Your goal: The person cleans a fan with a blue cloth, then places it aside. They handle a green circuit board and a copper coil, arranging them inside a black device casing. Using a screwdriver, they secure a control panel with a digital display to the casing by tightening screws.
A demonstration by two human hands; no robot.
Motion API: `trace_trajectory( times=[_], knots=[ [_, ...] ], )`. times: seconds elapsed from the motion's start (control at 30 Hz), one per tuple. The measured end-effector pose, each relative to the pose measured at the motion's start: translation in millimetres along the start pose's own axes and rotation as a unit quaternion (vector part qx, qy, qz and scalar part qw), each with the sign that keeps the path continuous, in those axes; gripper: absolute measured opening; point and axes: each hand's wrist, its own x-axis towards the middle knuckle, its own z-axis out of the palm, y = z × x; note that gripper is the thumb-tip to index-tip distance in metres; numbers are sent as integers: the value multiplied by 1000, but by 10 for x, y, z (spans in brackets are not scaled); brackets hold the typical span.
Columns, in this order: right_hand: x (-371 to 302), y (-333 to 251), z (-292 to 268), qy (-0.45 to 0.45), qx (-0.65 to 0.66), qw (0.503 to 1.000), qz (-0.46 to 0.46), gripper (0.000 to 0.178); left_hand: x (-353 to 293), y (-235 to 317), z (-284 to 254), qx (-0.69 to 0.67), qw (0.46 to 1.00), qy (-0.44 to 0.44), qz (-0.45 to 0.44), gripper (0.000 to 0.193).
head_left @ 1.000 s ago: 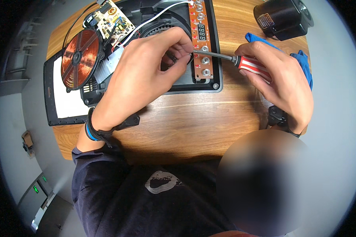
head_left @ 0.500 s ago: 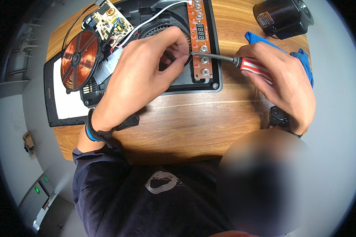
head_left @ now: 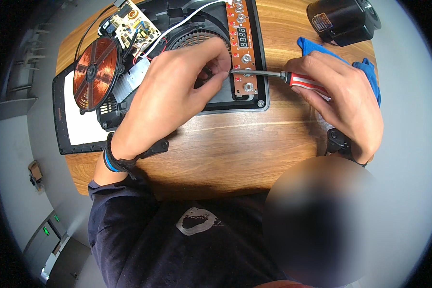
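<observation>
My right hand [head_left: 341, 91] is closed around the red and white handle of a screwdriver [head_left: 261, 73], which points left. Its tip reaches the pinched thumb and forefinger of my left hand [head_left: 180, 91]. What those fingertips pinch is too small or hidden to make out. Below the screwdriver's shaft lies an orange-brown control board [head_left: 245, 53] with a digit display and several round silver parts, set along the right side of an open black appliance housing [head_left: 216, 106]. My left hand hovers over that housing and hides part of its round vent grille [head_left: 199, 38].
Left of my hand sits a copper coil [head_left: 93, 72], with a pale circuit board [head_left: 137, 26] and a finned metal heat sink [head_left: 132, 81] beside it. A white cable [head_left: 182, 23] crosses the housing. A blue cloth [head_left: 317, 45] and a black device [head_left: 343, 21] occupy the table's far right.
The screwdriver tip and my left fingertips have moved slightly down together. My right hand has shifted a little left, and the screwdriver lies nearer level.
</observation>
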Motion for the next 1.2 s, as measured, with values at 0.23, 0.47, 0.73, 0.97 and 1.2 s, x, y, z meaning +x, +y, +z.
trace_trajectory(
  times=[0.23, 0.47, 0.73, 0.97, 1.2],
  knots=[
    [29, -22, 19, 27, -25, 999, -20, 37, -6, 2, -1, 10, 1000, -27, 5, 11],
    [35, -57, 27, 40, -34, 998, -20, 32, -9, -8, 3, -6, 999, -40, 11, 17],
    [7, -61, 23, 28, -19, 999, -14, 29, -13, 0, 22, -3, 999, -46, 18, 20],
    [-8, -43, 26, 20, -1, 1000, -22, 28, -20, -7, 55, -5, 999, -43, 28, 22],
    [-6, -59, 23, 14, -12, 1000, -15, 29, -11, 24, 39, -2, 998, -51, 22, 21]
  ],
)
